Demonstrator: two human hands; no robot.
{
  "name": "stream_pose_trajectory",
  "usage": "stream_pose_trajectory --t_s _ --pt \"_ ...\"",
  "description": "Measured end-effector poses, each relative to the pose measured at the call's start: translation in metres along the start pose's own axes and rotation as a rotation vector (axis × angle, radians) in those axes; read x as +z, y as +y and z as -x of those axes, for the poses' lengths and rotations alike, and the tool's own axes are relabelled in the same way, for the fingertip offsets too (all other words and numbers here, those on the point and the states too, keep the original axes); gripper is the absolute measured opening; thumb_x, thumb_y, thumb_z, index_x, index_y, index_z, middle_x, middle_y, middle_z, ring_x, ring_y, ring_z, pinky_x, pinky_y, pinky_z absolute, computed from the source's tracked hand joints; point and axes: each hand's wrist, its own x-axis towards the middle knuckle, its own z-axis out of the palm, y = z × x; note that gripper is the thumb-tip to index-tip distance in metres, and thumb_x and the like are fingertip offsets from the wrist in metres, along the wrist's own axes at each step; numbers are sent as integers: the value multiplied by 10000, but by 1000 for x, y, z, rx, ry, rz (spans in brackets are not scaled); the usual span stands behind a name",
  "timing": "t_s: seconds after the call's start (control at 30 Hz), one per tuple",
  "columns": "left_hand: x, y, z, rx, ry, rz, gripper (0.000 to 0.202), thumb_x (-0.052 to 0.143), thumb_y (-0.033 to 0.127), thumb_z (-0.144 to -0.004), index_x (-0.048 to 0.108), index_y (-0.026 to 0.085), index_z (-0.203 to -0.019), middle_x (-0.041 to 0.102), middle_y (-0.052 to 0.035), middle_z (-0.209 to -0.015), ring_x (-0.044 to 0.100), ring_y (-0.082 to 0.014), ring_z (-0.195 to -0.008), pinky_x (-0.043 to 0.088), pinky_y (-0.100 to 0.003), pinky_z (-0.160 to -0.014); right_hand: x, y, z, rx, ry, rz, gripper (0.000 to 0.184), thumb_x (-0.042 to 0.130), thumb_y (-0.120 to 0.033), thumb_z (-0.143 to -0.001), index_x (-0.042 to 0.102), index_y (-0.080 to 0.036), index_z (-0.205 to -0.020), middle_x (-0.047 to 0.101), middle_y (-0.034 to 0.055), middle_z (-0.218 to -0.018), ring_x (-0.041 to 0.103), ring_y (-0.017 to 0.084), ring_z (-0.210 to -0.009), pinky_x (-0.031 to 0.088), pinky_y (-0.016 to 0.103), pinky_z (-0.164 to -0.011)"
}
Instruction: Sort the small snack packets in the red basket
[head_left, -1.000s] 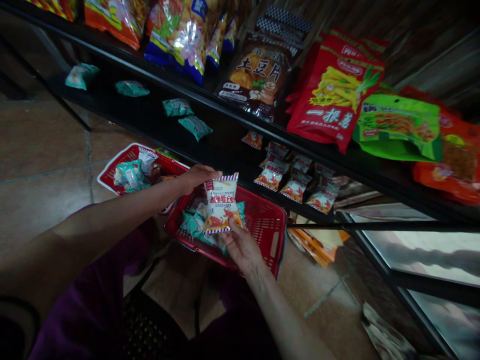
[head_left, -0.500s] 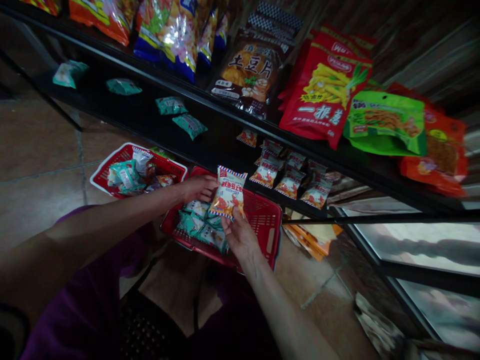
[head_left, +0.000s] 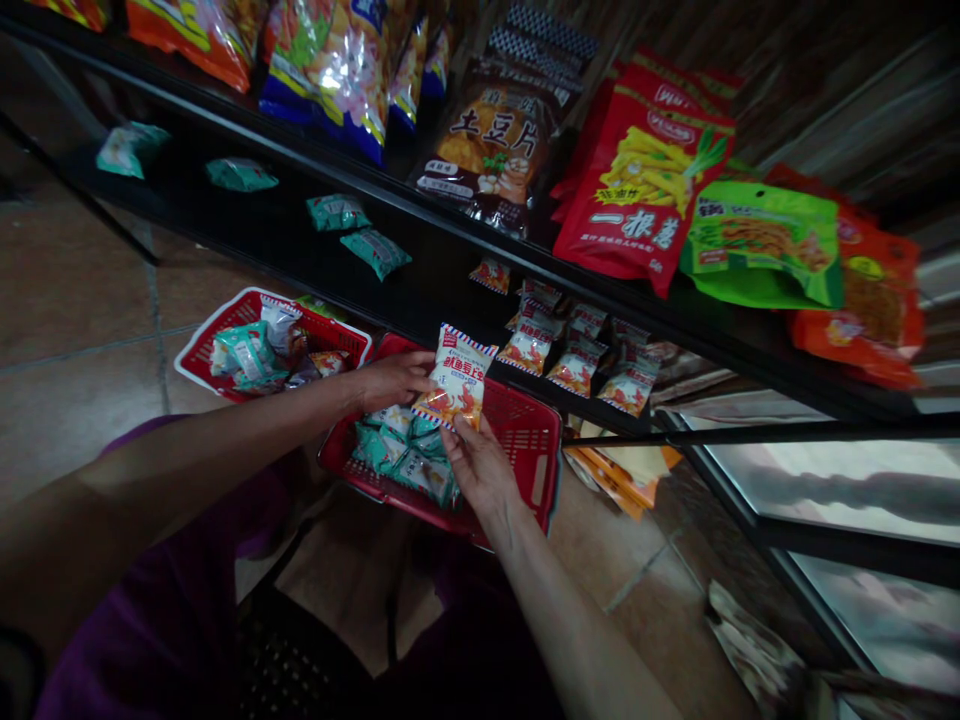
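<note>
Over the red basket [head_left: 553,455], a small white-and-orange snack bag [head_left: 454,376] with a striped edge is tilted, its printed front up. My right hand [head_left: 480,465] pinches it by the lower edge, thumb on top. My left hand [head_left: 394,380] reaches in from the left with its fingers stretched out and slightly apart; the fingertips meet the bag's left edge, and I cannot tell whether they press on it. Beneath both hands, several teal snack bags [head_left: 424,470] lie in the left half of the basket.
A second red basket with a white rim [head_left: 196,350] holds mixed bags at the left. On the low black shelf [head_left: 442,300] sit matching white-and-orange bags [head_left: 577,360] and a few teal ones [head_left: 375,252]. Larger snack packs [head_left: 645,180] overhang the upper shelf. Orange packaging [head_left: 626,480] lies right.
The snack bag has tipped slightly and shifted a little up and left, closer against my left fingertips. My right hand keeps its hold. The whole view has drifted slightly.
</note>
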Motion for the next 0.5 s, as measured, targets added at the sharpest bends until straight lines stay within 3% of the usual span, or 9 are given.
stream_pose_trajectory --t_s 0.13,0.27,0.5 --pt "9 -1 4 8 -10 59 683 610 -24 -681 452 160 -1320 696 -66 -1031 656 -144 -884 475 -290 -861 1 0 0 7 19 -47 276 747 -80 -641 647 -244 -838 715 -57 -862 674 76 -777 577 151 -712" --pt "13 -9 4 51 55 81 757 633 -27 -646 407 132 -1351 672 -106 -1104 643 -179 -972 454 -328 -909 3 -2 0 15 12 -71 262 746 -71 -636 653 -235 -818 721 -49 -853 679 75 -779 576 136 -725" --pt "10 -17 2 94 48 115 744 648 -29 -619 441 123 -1317 674 -110 -1095 640 -174 -946 453 -331 -903 4 -2 -3 21 6 -84 245 740 -62 -649 662 -231 -809 720 -45 -836 682 82 -777 583 153 -740"
